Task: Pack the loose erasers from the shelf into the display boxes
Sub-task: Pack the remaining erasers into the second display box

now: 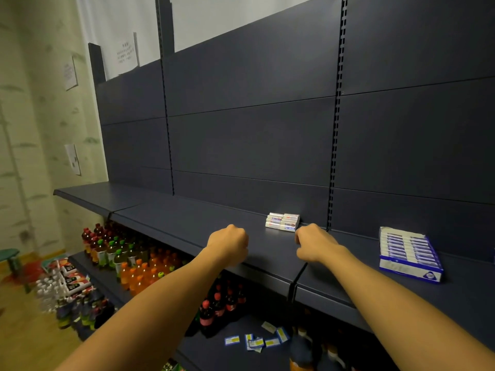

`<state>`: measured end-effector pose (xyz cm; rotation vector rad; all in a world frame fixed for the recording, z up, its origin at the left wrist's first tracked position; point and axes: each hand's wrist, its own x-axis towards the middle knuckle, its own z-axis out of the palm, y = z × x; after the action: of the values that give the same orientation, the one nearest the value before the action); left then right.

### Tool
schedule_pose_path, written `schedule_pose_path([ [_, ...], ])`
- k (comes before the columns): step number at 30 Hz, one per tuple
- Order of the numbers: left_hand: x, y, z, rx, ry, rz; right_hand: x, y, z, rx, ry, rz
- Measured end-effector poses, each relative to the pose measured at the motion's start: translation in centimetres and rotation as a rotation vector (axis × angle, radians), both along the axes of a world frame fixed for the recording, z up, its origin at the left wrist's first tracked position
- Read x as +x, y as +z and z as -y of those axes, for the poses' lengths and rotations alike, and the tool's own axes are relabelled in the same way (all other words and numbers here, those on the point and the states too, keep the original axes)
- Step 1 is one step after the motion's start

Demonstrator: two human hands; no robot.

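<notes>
On the floor at about eight o'clock stands a green stool [9, 259], and just right of it lie packs of clear water bottles [47, 293]. On the lower shelf [214, 352], from nine to seven o'clock, rows of drink bottles [128, 263] stand together: red ones at the back, green-capped ones beside them, orange ones nearer the front. Small blue and yellow labels [257, 341] lie scattered on that lower shelf at six o'clock.

The dark upper shelf [166, 218] runs across the middle of the view. The left hand [227, 245] rests above its front part, near the centre, with the fingers curled into a fist; nothing shows in its grip. At about one o'clock from it, against the back panel [254, 140], sits a small stack of loose erasers [282, 222], white with red and blue wrappers, piled in two short rows touching each other.

The right hand [314, 246] lies just beside that stack, at its five o'clock corner. Its fingers are curled under and point toward the erasers; whether the fingertips touch or pinch one cannot be told, since the knuckles hide them.

Farther right, at three o'clock, a blue and white display box [408, 254] lies on the same shelf, well apart from the stack. It is open at the top and shows a row of erasers packed side by side inside it.
</notes>
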<state>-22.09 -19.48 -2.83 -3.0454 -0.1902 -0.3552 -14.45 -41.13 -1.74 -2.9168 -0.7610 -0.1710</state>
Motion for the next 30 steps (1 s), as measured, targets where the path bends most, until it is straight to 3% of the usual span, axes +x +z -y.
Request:
schedule_pose_path([
  [14, 13.0, -1.2, -2.3, 0.070, -0.149, 0.080, 11.2, -2.6, -4.9, -0.028, -0.008, 0.172],
  [21, 17.7, -2.9, -2.6, 0.042, -0.274, 0.268, 13.9, -4.3, -5.6, 0.115, 0.017, 0.276],
  [30, 22.3, -3.9, -3.5, 0.031, -0.482, 0.324, 15.5, -5.5, -7.4, 0.263, -0.016, 0.348],
])
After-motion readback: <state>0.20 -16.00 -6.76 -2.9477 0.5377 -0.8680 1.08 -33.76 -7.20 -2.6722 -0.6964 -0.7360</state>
